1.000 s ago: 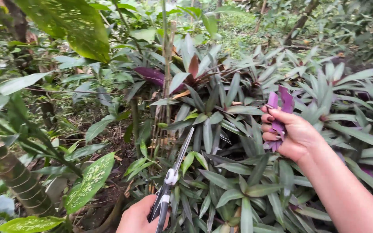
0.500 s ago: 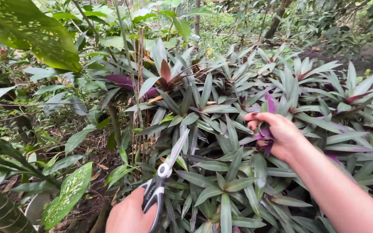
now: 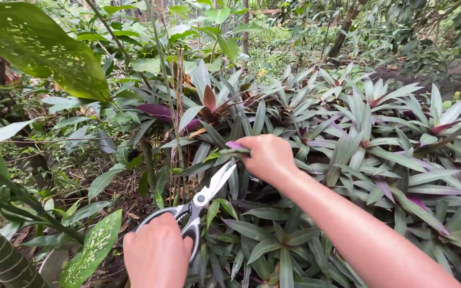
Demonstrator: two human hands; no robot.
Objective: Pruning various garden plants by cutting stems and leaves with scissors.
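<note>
Gripping open scissors [image 3: 201,200], the left hand [image 3: 157,253] stays shut; right hand [image 3: 265,157] apparently pinches a leaf [image 3: 235,145].

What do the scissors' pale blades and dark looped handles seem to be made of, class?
The pale blades look like bright polished metal, probably steel: they are silvery and catch the light. The dark looped handles in the left hand look like matte black plastic or a coating, though the picture cannot settle which.

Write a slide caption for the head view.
Left hand holds open scissors while right hand grips a leaf.
</note>
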